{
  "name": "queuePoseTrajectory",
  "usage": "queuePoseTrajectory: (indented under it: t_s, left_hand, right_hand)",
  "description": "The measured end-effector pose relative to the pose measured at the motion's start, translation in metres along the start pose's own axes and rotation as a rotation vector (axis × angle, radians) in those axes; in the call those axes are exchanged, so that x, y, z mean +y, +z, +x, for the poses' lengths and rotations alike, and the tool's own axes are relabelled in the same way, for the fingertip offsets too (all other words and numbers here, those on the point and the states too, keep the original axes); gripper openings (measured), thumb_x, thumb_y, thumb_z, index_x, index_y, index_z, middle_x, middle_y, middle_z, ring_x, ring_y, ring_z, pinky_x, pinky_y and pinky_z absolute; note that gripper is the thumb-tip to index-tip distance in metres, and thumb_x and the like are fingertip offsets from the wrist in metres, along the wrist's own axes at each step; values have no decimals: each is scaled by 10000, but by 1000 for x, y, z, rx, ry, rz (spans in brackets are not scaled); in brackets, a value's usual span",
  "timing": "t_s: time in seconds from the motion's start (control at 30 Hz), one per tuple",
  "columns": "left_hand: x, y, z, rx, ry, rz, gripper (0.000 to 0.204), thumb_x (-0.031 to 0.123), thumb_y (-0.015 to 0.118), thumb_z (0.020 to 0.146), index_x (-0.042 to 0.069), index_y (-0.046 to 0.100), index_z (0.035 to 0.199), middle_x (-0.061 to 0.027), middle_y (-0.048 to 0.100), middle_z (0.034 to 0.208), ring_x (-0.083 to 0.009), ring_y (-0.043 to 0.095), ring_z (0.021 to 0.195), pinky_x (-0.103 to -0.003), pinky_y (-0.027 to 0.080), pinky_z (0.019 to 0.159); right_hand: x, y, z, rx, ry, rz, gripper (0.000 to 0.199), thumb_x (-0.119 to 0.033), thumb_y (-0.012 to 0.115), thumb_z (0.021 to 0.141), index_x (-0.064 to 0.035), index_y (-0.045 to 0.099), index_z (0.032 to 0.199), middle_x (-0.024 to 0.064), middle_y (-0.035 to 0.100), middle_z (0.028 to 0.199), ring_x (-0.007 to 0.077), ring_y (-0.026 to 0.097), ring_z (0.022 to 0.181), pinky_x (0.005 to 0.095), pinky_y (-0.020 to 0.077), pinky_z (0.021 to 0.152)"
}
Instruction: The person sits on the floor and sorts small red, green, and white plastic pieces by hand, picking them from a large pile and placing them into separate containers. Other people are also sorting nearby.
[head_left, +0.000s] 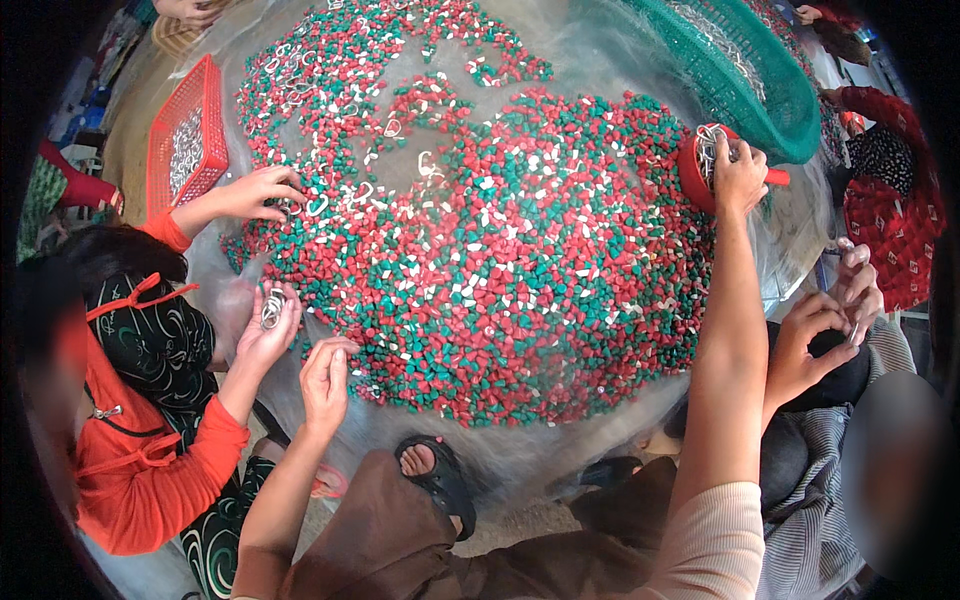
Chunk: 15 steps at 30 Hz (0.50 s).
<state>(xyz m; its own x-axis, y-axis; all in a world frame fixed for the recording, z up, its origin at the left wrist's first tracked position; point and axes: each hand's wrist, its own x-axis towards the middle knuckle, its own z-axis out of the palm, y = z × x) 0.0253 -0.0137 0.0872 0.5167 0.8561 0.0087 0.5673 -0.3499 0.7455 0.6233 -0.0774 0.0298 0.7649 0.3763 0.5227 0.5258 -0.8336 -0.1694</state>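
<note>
Nearest, at the pile's (500,270) near edge, the left hand (325,380) is held pinched, though whether a piece is gripped cannot be told. Farther off, at the pile's right rim, a red scoop (700,165) of metal rings (708,145) is grasped by the right hand (740,175). Sorting seems under way; a careful pinch is called for next.

A clear plastic sheet (600,40) spread over the ground carries the work, its wrinkled surface glinting under even daylight. Beyond the sheet's near edge lies bare grey concrete floor (510,525); past its far left corner, brown packed ground (125,140).
</note>
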Motion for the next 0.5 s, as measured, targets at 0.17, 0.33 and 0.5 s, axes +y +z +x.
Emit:
queuePoseTrajectory:
  t_s: [0.17, 0.33, 0.5]
  left_hand:
    - [1, -1, 2, 22, -29, -14, 175, 54, 450, 916, -8, 612, 895, -103, 606, 875, -174, 591, 800, -277, 462, 700]
    - [-20, -3, 0, 30, -27, -47, 151, 64, 478, 908, 4, 616, 908, -93, 609, 881, -170, 590, 793, -286, 467, 709]
    - [-33, -8, -10, 28, -33, -71, 174, 73, 459, 912, -13, 610, 912, -84, 614, 894, -160, 584, 827, -293, 467, 733]
  right_hand:
    - [-6, 8, 7, -56, 53, -102, 353, -519, 529, 824, -263, 646, 1038, 52, 562, 1132, 272, 513, 1084, 542, 385, 868]
    - [7, 30, 6, -26, -152, -57, 385, -548, 437, 865, -352, 573, 1166, 21, 495, 1280, 262, 444, 1190, 654, 304, 894]
    - [-1, 22, 7, -213, -161, -214, 404, -559, 396, 879, -377, 540, 1210, 14, 432, 1355, 265, 335, 1290, 735, 180, 934]
